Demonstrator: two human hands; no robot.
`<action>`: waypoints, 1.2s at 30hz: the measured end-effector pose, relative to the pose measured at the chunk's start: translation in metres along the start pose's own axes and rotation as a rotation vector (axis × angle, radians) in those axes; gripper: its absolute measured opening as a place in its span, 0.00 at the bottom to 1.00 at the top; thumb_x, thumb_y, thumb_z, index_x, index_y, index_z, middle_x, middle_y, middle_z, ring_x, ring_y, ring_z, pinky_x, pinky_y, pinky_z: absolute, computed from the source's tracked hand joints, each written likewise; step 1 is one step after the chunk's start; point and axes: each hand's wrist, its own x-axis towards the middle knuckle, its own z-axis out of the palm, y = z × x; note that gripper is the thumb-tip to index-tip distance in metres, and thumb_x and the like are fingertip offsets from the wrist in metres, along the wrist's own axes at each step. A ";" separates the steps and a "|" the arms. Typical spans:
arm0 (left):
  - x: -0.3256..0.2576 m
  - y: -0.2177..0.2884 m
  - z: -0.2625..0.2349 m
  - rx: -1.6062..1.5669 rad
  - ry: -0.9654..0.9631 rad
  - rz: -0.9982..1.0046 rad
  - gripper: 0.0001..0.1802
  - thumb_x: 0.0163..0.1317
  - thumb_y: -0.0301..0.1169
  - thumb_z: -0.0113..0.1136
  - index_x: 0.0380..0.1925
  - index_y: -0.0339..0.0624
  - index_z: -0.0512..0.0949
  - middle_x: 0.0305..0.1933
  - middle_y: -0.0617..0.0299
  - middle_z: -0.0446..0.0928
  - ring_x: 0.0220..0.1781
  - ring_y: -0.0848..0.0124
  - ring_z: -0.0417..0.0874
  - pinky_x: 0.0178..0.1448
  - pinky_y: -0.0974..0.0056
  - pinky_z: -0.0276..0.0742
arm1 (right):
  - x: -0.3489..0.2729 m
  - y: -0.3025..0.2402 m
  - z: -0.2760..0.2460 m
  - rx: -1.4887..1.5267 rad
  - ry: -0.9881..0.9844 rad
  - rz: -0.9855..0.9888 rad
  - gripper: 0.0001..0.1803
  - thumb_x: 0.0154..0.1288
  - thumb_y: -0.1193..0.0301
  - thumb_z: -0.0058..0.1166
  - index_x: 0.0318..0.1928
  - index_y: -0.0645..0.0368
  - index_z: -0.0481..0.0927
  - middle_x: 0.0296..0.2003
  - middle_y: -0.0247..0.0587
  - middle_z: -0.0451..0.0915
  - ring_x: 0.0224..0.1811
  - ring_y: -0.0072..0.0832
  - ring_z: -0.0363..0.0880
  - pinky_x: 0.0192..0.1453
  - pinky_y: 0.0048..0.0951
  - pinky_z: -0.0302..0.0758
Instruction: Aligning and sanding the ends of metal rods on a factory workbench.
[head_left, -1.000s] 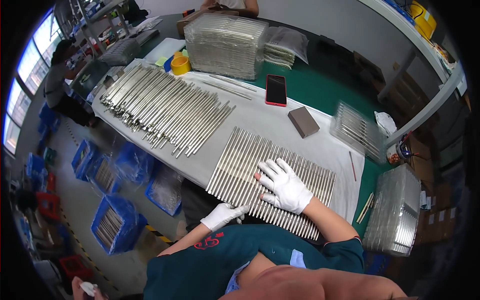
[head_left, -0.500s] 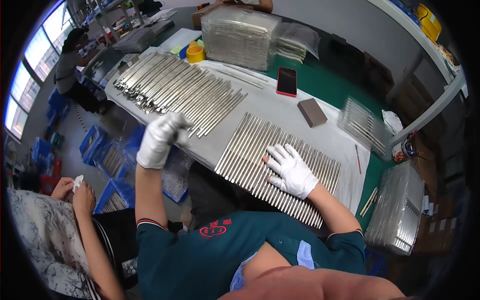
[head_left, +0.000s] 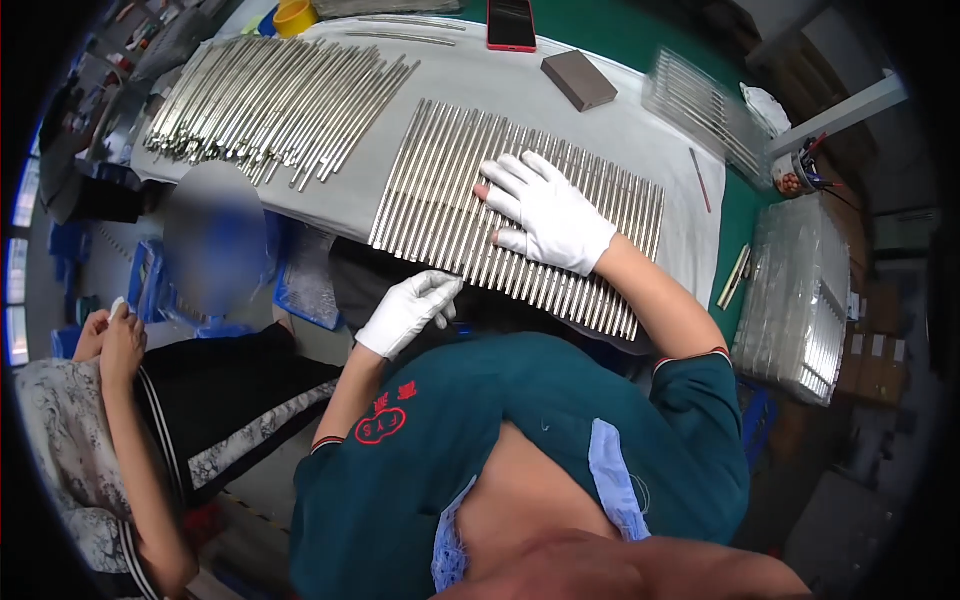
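Right hand [head_left: 548,215], white-gloved, lies flat with fingers spread on the row of long silver metal rods [head_left: 450,190], set side by side on the grey-covered bench [head_left: 620,120]; it grips nothing. Left hand [head_left: 408,311], also gloved, is loosely curled at the bench's near edge, just below the rods' ends, holding nothing visible. A looser pile of similar rods [head_left: 270,95] lies well to the left.
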 end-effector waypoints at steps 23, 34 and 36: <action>0.017 0.002 0.021 -0.306 0.192 -0.120 0.15 0.60 0.39 0.69 0.25 0.42 0.76 0.18 0.69 0.69 0.18 0.79 0.68 0.26 0.69 0.71 | 0.002 0.004 -0.003 -0.001 -0.017 -0.068 0.37 0.68 0.44 0.43 0.66 0.58 0.67 0.68 0.51 0.63 0.72 0.46 0.58 0.76 0.48 0.50; 0.013 0.004 0.017 -0.342 0.135 -0.124 0.16 0.61 0.39 0.67 0.21 0.45 0.75 0.15 0.70 0.66 0.15 0.80 0.64 0.23 0.70 0.69 | 0.003 0.005 -0.004 0.005 -0.016 -0.075 0.36 0.68 0.44 0.44 0.66 0.56 0.68 0.68 0.51 0.63 0.72 0.46 0.59 0.76 0.48 0.50; 0.013 0.006 0.017 -0.303 0.159 -0.124 0.15 0.61 0.40 0.67 0.22 0.45 0.75 0.15 0.70 0.66 0.15 0.80 0.63 0.23 0.71 0.69 | 0.003 0.005 -0.005 0.004 -0.014 -0.078 0.36 0.67 0.44 0.44 0.66 0.56 0.68 0.68 0.51 0.64 0.72 0.46 0.59 0.76 0.48 0.51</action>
